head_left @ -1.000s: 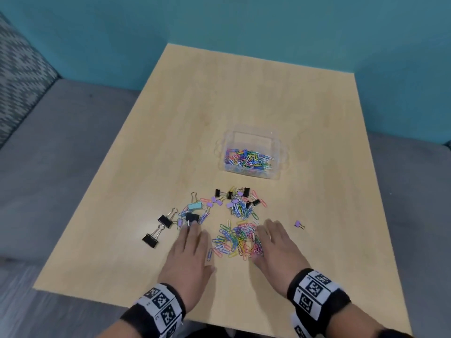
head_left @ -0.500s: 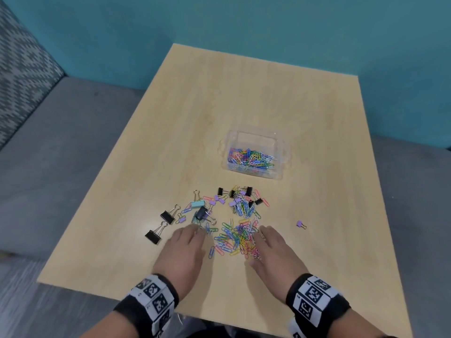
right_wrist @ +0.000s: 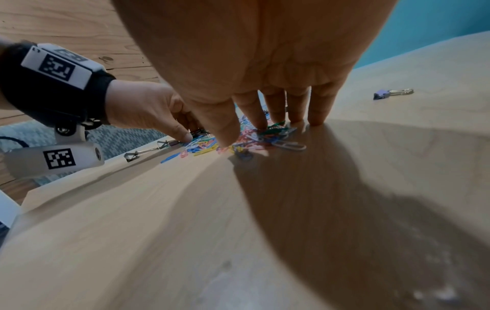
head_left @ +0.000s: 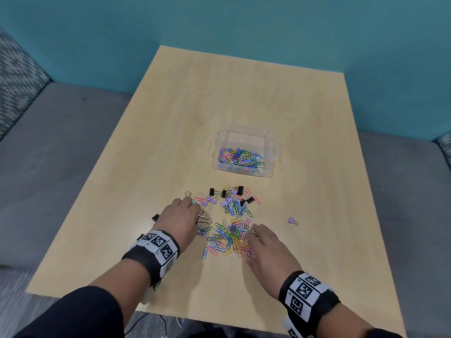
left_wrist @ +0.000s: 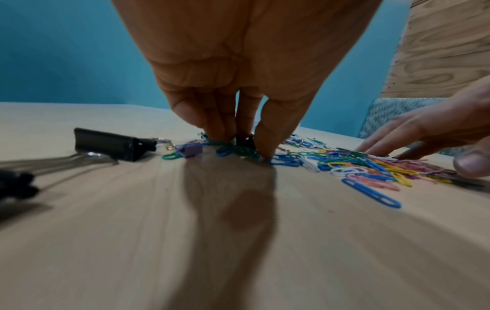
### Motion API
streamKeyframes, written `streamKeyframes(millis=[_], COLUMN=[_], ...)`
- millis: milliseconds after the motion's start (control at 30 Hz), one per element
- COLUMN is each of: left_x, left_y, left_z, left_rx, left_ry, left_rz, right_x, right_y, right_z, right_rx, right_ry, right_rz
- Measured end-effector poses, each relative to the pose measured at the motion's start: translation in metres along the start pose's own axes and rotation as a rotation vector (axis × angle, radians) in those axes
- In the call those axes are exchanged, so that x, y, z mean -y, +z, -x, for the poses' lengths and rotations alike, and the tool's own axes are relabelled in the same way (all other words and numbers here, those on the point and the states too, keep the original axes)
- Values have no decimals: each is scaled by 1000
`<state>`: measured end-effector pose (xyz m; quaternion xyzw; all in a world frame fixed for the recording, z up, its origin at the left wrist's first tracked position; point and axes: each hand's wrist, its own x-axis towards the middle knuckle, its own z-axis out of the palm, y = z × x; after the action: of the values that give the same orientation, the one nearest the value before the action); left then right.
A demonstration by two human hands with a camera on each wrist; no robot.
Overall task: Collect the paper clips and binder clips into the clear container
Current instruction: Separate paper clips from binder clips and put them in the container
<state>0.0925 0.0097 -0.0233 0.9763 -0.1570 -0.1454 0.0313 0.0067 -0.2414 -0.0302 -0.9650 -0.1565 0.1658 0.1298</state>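
Observation:
The clear container [head_left: 271, 152] stands mid-table with coloured paper clips in its near half. A loose pile of paper clips [head_left: 227, 237] lies between my hands, with small black and purple binder clips [head_left: 230, 195] behind it. My left hand [head_left: 181, 215] is curled at the pile's left. Its thumb and fingers [left_wrist: 209, 125] pinch a black binder clip [left_wrist: 243, 141] among blue and green paper clips, and the clip's silver handles [head_left: 205, 219] stick out. My right hand [head_left: 262, 240] lies flat, its straight fingers [right_wrist: 316, 114] resting on the pile's right edge.
A large black binder clip [left_wrist: 111, 144] lies left of my left hand, also visible in the head view [head_left: 155, 217]. One purple binder clip [head_left: 291, 220] sits alone at the right. The wooden table [head_left: 244, 93] is ringed by grey seating and teal walls.
My left hand has moved forward over the binder clips and curled its fingers round the black one. My right hand has stayed at the pile's right edge.

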Motion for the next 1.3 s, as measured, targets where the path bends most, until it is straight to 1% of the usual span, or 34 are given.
streamKeyframes(millis=[67, 133, 200, 267, 333, 400, 433, 500, 533, 567, 600, 633, 667, 700, 767, 867, 933, 1033, 1067, 1100, 1167, 1233, 1267, 1300], left_x=[-2, -1, 8, 26, 49, 63, 64, 55, 46, 33, 18, 4, -9, -18, -29, -32, -30, -20, -16, -12, -6, -3, -3, -3], left_y=[-3, -6, -11, -14, -14, -15, -16, -15, -12, -8, 1, 12, 25, 36, 47, 45, 45, 49, 47, 43, 30, 18, 14, 12], left_z=[3, 9, 18, 25, 28, 27, 28, 34, 40, 47, 54, 60, 63, 64, 66, 71, 76, 82, 83, 83, 78, 66, 60, 54], left_rx=[-24, -99, -189, -243, -216, -165, -166, -245, -295, -317, -301, -244, -183, -121, -22, -41, -43, -91, -118, -157, -208, -160, -137, -125], left_ry=[-1, -47, -188, -362, -495, -566, -570, -500, -419, -320, -214, -134, -77, -60, -105, -158, -127, -16, -23, -72, -245, -386, -416, -417], left_rz=[60, 226, 414, 486, 485, 486, 458, 365, 345, 347, 342, 300, 232, 167, 85, 98, 101, 110, 130, 160, 245, 346, 370, 365], right_x=[1, 1, 1, 0, 0, 0, 0, 0, 1, 1, 1, 2, 2, 2, 2, 1, 1, 1, 1, 1, 1, 1, 2, 3], right_y=[-1, -2, -2, -1, 1, 2, 2, 2, 2, 1, 1, 1, 0, 0, -1, -1, -1, 1, 1, 1, 2, 2, 1, 1], right_z=[0, 0, 0, 0, 0, 0, 0, -1, -1, -1, -1, -1, -1, -1, -2, -2, -1, 0, 0, 0, 0, -1, -1, -1], right_rx=[-4, 13, 7, -11, -21, -22, -25, -34, -30, -24, -20, -18, -17, -18, -5, -2, -18, -14, -8, -14, -36, -49, -48, -40], right_ry=[5, 11, 14, 9, 11, 16, 19, 19, 19, 19, 20, 21, 22, 23, 23, 15, 11, 13, 15, 16, 13, 17, 19, 19], right_rz=[-9, -21, -20, -10, -2, 8, 8, 8, 7, 3, 1, 1, 1, -1, -9, -17, -8, -7, -12, -13, 2, 14, 12, 6])
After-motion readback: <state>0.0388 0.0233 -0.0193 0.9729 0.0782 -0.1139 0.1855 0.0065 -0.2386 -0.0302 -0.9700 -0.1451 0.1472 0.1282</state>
